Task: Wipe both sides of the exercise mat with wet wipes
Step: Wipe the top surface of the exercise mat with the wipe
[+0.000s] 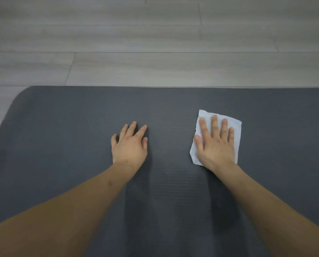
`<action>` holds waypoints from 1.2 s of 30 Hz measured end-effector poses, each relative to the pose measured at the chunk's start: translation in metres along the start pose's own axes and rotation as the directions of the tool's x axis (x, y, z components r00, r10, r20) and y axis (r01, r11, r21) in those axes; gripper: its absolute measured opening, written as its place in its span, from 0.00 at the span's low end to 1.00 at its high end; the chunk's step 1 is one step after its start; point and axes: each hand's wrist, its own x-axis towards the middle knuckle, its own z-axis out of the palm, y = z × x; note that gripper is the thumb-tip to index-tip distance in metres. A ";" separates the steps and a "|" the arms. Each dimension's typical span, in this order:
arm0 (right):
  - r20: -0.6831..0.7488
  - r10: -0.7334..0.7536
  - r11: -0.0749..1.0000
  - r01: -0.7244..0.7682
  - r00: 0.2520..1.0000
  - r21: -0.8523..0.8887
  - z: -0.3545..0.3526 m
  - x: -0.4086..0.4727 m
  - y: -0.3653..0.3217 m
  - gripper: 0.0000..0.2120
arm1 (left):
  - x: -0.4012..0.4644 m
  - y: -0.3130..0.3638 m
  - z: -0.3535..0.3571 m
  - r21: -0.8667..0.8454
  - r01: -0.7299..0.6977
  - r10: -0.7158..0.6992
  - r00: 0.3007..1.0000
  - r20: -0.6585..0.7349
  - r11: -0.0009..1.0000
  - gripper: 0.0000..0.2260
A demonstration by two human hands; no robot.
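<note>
A dark grey ribbed exercise mat (62, 127) lies flat on the floor and fills the lower two thirds of the view; its rounded far-left corner shows. My right hand (215, 145) lies flat, fingers spread, pressing a white wet wipe (236, 123) onto the mat right of centre. The wipe sticks out beyond the fingertips and at both sides of the hand. My left hand (129, 145) rests palm down on the bare mat left of centre, fingers slightly apart, holding nothing.
Pale grey wood-plank floor (155, 43) runs beyond the mat's far edge and along its left side. Both forearms reach in from the bottom corners.
</note>
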 end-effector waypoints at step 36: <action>0.021 -0.181 0.984 0.181 0.983 0.006 0.013 -0.055 -0.085 0.28 | -0.054 -0.102 -0.025 0.055 0.120 -0.123 0.990 0.063 0.991 0.23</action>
